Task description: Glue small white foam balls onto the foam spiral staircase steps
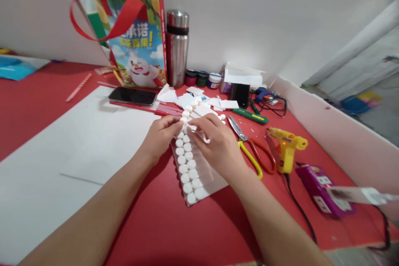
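A double row of small white round pieces (187, 156) runs along the edge of a pale translucent sheet (218, 186) on the red table. At the row's far part, my left hand (160, 135) is closed, with thumb and forefinger pinched at one white round piece (183, 121). Close beside it, my right hand (215, 141) bends over the sheet with its fingers drawn together at the same spot. Whatever lies between the right fingertips is too small and hidden to make out. Beyond the hands, more white round pieces continue in a line.
Scissors (246, 139), a yellow glue gun (287, 145), a purple box (324, 191) and a green cutter (251, 115) lie to the right. A phone (133, 96), paper scraps (167, 93), a steel flask (178, 56) and a printed bag (140, 56) stand behind. White board (77, 145) lies left.
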`<action>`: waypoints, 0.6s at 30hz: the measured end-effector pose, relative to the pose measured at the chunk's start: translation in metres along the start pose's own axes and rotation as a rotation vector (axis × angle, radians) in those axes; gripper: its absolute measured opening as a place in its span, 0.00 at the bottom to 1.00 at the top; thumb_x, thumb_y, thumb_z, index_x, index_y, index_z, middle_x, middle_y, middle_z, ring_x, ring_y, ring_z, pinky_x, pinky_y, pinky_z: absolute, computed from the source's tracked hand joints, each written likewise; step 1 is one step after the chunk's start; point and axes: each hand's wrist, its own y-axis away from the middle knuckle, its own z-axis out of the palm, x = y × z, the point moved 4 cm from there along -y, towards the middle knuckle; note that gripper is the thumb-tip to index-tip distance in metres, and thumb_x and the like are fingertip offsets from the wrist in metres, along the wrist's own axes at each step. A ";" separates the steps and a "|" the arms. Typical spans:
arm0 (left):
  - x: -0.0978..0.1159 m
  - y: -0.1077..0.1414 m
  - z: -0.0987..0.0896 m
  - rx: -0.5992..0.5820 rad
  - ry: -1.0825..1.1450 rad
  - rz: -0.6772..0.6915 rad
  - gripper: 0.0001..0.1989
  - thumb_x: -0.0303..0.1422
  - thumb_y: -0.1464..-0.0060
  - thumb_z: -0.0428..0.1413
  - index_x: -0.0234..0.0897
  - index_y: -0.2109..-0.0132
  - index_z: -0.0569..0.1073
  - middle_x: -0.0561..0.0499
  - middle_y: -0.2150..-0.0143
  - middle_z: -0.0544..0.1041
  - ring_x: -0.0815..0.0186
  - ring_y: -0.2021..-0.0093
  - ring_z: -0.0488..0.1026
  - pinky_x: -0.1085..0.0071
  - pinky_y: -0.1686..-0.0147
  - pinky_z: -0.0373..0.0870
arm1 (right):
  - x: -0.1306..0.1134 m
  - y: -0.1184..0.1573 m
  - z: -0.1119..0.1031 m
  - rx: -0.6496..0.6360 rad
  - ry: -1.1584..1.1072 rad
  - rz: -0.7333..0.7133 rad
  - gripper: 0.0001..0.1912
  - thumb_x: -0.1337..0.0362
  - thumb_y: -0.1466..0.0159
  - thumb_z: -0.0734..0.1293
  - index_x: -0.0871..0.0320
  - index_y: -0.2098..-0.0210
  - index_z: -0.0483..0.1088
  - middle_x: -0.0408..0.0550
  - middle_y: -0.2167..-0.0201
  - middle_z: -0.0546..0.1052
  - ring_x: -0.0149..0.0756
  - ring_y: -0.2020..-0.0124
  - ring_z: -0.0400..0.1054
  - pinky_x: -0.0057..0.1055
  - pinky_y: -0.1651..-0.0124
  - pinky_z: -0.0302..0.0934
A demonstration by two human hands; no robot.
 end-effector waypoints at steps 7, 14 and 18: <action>0.002 0.002 0.001 0.017 0.001 -0.018 0.12 0.39 0.51 0.64 0.35 0.65 0.78 0.52 0.68 0.76 0.66 0.68 0.70 0.70 0.67 0.66 | -0.004 -0.001 0.002 -0.029 0.233 -0.213 0.10 0.71 0.30 0.64 0.59 0.59 0.78 0.51 0.62 0.77 0.39 0.61 0.69 0.37 0.56 0.61; 0.001 0.001 0.000 0.018 -0.017 -0.011 0.13 0.40 0.50 0.64 0.34 0.63 0.78 0.51 0.68 0.76 0.67 0.69 0.69 0.71 0.70 0.64 | -0.002 -0.003 0.002 -0.070 0.221 -0.185 0.11 0.71 0.29 0.62 0.60 0.59 0.77 0.53 0.62 0.77 0.40 0.60 0.68 0.37 0.56 0.62; 0.001 0.001 0.001 0.017 -0.006 -0.005 0.13 0.40 0.50 0.64 0.34 0.63 0.78 0.51 0.69 0.75 0.67 0.70 0.68 0.71 0.70 0.64 | -0.001 -0.004 0.003 -0.070 0.208 -0.200 0.12 0.70 0.28 0.61 0.60 0.57 0.77 0.55 0.59 0.77 0.41 0.58 0.68 0.39 0.54 0.62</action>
